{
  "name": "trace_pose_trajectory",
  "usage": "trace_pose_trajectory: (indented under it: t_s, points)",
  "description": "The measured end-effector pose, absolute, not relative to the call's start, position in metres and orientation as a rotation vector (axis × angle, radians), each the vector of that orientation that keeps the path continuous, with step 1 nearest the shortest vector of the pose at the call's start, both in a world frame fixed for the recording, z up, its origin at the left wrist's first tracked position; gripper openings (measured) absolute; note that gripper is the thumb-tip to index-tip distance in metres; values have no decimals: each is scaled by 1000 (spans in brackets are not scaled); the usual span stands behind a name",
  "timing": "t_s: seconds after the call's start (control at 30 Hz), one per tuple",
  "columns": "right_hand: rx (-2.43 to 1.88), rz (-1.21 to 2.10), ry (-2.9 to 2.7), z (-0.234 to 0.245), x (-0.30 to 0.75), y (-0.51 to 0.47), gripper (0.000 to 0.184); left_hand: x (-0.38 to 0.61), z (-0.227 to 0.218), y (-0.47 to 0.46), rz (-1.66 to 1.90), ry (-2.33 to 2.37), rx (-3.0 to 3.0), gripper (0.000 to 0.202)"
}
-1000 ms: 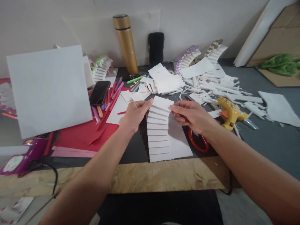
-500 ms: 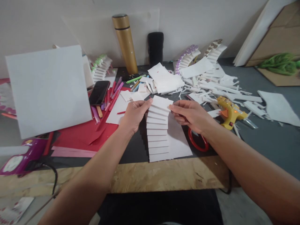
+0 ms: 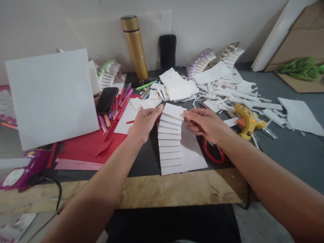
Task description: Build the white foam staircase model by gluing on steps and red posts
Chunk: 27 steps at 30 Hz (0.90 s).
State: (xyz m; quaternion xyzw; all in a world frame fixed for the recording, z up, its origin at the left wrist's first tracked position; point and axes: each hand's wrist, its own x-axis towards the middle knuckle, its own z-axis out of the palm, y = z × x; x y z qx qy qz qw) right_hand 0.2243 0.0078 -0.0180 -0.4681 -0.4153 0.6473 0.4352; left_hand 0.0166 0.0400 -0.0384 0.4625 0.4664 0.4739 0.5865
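A small white model staircase (image 3: 170,143), its steps overlapping and curving at the far end, stands on a white base board (image 3: 193,153) in front of me. My left hand (image 3: 144,124) pinches the left end of the top step (image 3: 173,110) between thumb and fingers. At that step's right end, my right hand (image 3: 205,124) has its thumb and index finger closed on the corner, the other fingers curled below. Red scissor-like handles (image 3: 214,158) lie just under my right wrist. Beyond my right forearm rests a yellow glue gun (image 3: 248,122).
White scraps (image 3: 235,96) are heaped at the back right, near finished model stairs (image 3: 202,64). A gold flask (image 3: 135,49) stands by the wall. On the left are a phone (image 3: 107,100), red sheets (image 3: 83,148), a leaning white board (image 3: 52,98) and a purple tool (image 3: 30,167).
Almost nothing differs. Both hands stay at the top step, with only a very slight shift of the fingers.
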Motion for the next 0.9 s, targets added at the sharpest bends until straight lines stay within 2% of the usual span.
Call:
trace_pose_trajectory:
  t_s: [0.43,0.6,0.7,0.77,0.9]
  points:
    - [-1159,1586,-1045,-16,222,7,41,20,-36,37,1108,1076,1071,32]
    - [-1163,1597,-1055,-17,224,8,42,18,-36,39,1097,1127,1170,38]
    - [-1170,1571,-1028,-18,228,11,43,16,-27,34,1114,1290,1428,43]
    - [-1166,1528,-991,-19,230,13,45,17,-16,25,1070,1466,1700,55]
    - [-1155,1476,-967,-23,236,19,46,25,7,-1,551,1781,2141,109]
